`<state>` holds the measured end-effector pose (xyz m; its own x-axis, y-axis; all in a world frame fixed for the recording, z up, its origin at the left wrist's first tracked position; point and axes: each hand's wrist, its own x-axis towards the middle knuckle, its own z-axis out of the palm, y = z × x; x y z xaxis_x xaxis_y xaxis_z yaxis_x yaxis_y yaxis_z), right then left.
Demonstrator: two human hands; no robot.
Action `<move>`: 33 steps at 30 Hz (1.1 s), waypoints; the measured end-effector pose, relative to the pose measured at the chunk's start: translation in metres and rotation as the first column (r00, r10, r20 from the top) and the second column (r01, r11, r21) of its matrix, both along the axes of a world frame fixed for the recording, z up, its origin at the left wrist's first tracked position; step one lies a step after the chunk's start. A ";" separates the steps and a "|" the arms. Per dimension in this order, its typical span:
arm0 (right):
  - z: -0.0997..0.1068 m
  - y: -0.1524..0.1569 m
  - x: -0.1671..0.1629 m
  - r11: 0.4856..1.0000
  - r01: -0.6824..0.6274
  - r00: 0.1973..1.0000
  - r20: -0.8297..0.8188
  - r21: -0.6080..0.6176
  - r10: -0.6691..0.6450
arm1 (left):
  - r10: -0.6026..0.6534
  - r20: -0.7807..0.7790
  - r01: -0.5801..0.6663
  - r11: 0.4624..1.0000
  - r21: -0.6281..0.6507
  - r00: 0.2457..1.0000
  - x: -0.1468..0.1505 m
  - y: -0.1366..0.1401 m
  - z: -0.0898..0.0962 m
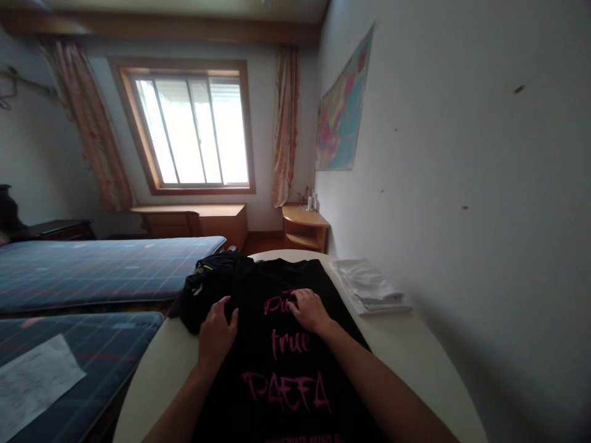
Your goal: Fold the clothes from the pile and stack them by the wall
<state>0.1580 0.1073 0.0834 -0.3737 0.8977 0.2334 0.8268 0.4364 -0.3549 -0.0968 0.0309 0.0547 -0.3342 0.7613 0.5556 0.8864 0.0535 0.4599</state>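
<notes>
A black T-shirt [258, 360] with pink lettering lies spread on a round white table [154, 375], its lower part running out of view toward me. My left hand [218, 329] is at its left side, thumb and fingers apart, holding nothing. On the upper lettering rests my right hand [310, 309], fingers spread and slightly bent, covering part of a word. Beside the shirt's upper left, near my left fingers, sits a bunched black garment [191, 301] with small yellow and white details. Whether it is joined to the shirt I cannot tell.
Folded white cloth [369, 283] lies at the table's right edge, by the wall. Two blue plaid mattresses [111, 264] are on the left, the nearer with a paper sheet [41, 384] on it. A wooden desk [221, 218] and a corner shelf [305, 216] stand beyond.
</notes>
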 end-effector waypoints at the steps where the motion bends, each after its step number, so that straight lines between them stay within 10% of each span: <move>1: 0.001 0.006 -0.013 1.000 -0.001 1.000 -0.011 -0.010 0.001 | -0.020 0.035 0.020 1.000 -0.003 0.999 -0.001 0.001 -0.003; 9: -0.008 0.057 -0.094 0.996 0.070 0.992 -0.105 -0.061 -0.076 | -0.120 0.122 0.115 0.992 0.043 0.985 -0.007 0.006 -0.007; 19: -0.013 0.080 -0.088 0.984 0.176 0.969 -0.171 -0.040 -0.180 | -0.069 0.242 0.074 0.997 -0.012 0.968 -0.006 0.005 0.003; 27: 0.007 0.069 -0.118 0.997 0.068 0.987 -0.147 0.029 -0.064 | -0.050 0.281 0.056 0.998 -0.012 0.958 -0.013 0.009 0.001; 33: 0.033 0.062 -0.165 0.980 0.074 0.986 -0.135 -0.186 -0.101 | -0.193 0.249 0.170 0.979 0.111 0.949 -0.007 0.008 -0.001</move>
